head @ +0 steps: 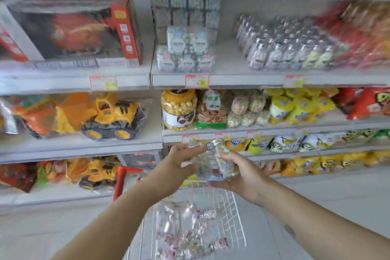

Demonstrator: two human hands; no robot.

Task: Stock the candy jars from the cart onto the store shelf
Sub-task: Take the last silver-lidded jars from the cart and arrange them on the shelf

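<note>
Both hands are raised above a white wire cart (232, 213) in front of the store shelf (249, 79). My left hand (179, 162) is wrapped around a clear candy jar (200, 160), blurred by motion. My right hand (238, 173) grips a second clear candy jar (223, 160) with a silver cap and coloured sweets inside, tilted a little. The two jars are close together. Several more candy jars (185, 232) lie in the cart below. Rows of the same silver-capped jars (287, 46) stand on the upper shelf at the right.
Boxed candy packs (185, 48) are stacked left of the shelved jars, with bare shelf between them. Below stand a big snack jar (178, 110) and snack bags (301, 107). Toy trucks (109, 116) fill the left shelving. A red cart handle (120, 181) is by my left forearm.
</note>
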